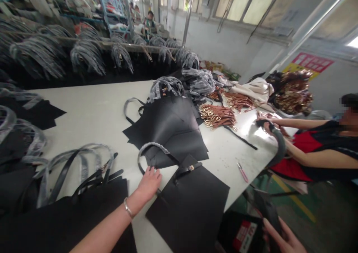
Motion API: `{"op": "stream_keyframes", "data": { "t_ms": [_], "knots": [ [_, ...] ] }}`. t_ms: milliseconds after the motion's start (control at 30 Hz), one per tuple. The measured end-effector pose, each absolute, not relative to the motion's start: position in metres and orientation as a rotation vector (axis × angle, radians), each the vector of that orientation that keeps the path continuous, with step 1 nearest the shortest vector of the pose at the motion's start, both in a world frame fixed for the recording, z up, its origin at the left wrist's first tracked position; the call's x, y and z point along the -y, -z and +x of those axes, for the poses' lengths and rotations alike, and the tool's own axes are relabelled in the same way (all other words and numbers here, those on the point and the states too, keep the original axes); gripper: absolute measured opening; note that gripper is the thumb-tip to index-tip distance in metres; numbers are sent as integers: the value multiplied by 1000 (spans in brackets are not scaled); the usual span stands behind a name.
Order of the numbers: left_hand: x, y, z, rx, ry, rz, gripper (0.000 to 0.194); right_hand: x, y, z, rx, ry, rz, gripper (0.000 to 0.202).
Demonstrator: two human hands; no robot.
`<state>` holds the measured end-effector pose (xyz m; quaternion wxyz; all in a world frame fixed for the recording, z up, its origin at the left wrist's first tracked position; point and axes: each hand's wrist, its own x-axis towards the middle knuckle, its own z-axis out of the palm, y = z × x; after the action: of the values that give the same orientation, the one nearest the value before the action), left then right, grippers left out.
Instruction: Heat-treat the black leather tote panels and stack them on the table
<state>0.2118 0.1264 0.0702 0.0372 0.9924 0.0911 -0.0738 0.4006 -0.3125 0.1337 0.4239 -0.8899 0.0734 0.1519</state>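
Panel of flat black leather-like material point(192, 208), bearing a curved black handle partly wrapped in clear plastic film point(153, 144) and a small gold-toned buckle point(191, 168), lies at the near edge of the white tabletop point(89, 111). Left hand point(151, 184) is palm down over the handle, fingers slightly apart; whether it grips cannot be told. Right hand point(285, 238), off the tabletop's right side, pinches a long, blurred black item point(270, 210) between thumb and fingers
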Motion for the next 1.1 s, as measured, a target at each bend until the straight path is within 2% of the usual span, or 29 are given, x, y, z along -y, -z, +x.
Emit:
{"op": "stream_keyframes", "data": {
  "t_ms": [133, 233, 333, 400, 633, 700, 867, 1100],
  "knots": [
    [-96, -69, 214, -443, 238, 2844, 39, 249, -128, 385, -31, -683, -2128, 86],
    [-56, -61, 225, -322, 184, 2595, 36, 201, -117, 372, 105, -964, -2115, 90],
    [-33, -39, 233, -150, 36, 2557, 37, 166, -109, 366, 269, -1067, -2132, 82],
    [-32, -23, 237, -196, -85, 2602, 42, 153, -110, 366, 348, -1089, -2152, 77],
    [-56, 18, 246, -515, -267, 2442, 103, 132, -109, 378, 429, -1197, -2194, 66],
    [-59, 21, 246, -530, -305, 2393, 111, 125, -106, 384, 446, -1219, -2188, 63],
    [-62, 16, 242, -436, -315, 2341, 92, 103, -105, 397, 404, -1327, -2144, 56],
    [-65, 3, 244, -397, -264, 2358, 81, 74, -104, 404, 353, -1268, -2092, 55]
  ]
}}
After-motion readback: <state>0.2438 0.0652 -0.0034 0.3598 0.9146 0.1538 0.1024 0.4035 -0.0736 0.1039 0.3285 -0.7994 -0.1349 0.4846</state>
